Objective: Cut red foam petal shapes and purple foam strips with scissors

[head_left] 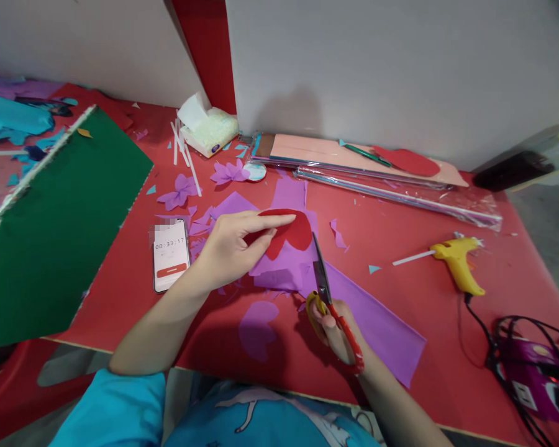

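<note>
My left hand [235, 245] holds a red cut-out piece with a scalloped edge [300, 231] against a purple sheet [286, 264]. Its index finger and thumb lie across the red piece; the other fingers are hidden. In my right hand [333, 329] are scissors with red and yellow handles [323, 279]. Their blades look nearly closed and point up beside the right edge of the red piece. A purple cut-out with a notched side [258, 329] lies on the table below my left hand.
A phone showing a timer [171, 256] lies left, near a green board [69, 236]. Purple flower shapes [179, 191], a tissue pack [212, 131] and wrapped sheets [317, 149] are behind. A yellow glue gun [459, 257] and its black cord [489, 347] are on the right.
</note>
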Available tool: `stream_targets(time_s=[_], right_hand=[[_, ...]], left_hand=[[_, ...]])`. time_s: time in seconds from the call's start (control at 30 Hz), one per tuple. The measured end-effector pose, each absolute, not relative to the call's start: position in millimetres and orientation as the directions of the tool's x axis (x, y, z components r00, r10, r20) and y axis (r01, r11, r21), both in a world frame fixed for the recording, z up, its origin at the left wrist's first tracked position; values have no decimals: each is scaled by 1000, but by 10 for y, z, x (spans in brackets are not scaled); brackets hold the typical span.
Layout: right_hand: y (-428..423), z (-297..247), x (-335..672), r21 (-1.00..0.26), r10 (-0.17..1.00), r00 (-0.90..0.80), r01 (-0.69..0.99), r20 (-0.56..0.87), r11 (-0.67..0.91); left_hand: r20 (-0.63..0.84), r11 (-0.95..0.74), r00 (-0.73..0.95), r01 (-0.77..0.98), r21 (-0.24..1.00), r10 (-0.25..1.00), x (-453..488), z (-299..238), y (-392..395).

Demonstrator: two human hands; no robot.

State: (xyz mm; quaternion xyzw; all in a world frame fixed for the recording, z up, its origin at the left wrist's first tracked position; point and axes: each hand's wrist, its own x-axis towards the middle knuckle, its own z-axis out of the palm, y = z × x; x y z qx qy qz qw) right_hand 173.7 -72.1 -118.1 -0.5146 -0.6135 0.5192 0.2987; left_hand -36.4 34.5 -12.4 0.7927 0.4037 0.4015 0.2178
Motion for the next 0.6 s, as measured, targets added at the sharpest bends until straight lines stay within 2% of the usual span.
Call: stream_targets(time_s=[0.17, 0.6], right_hand=[[-697, -1151, 1724, -961, 951, -276, 268, -137, -60], [-704, -1098, 1740, -988, 906, -404, 130, -126, -80]], left_hand=[[450, -563, 338, 484, 670, 827, -382, -119, 343], [417, -537, 339, 502, 678, 843, -424, -113, 343]])
